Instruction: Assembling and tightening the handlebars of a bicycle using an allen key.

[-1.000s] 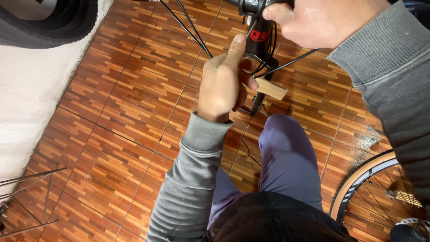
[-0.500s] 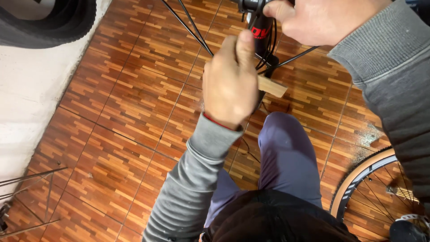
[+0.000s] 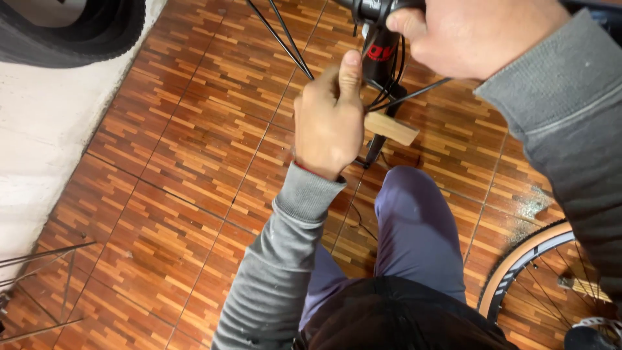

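Above the right hand's (image 3: 479, 35) knuckles, at the frame's top edge, the black handlebar (image 3: 366, 8) is sitting clenched in that hand. Just below it, the left hand (image 3: 329, 123) is closing into a fist, thumb pressing the black bicycle stem (image 3: 379, 55). A small wooden block (image 3: 391, 128) is lying beside the left hand's knuckles, over the tiled floor (image 3: 194, 149).

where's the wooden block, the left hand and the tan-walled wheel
wooden block (image 3: 392, 129): head view, on its top face
left hand (image 3: 327, 123): head view, on the back of the hand
tan-walled wheel (image 3: 518, 259): head view, on its tan sidewall
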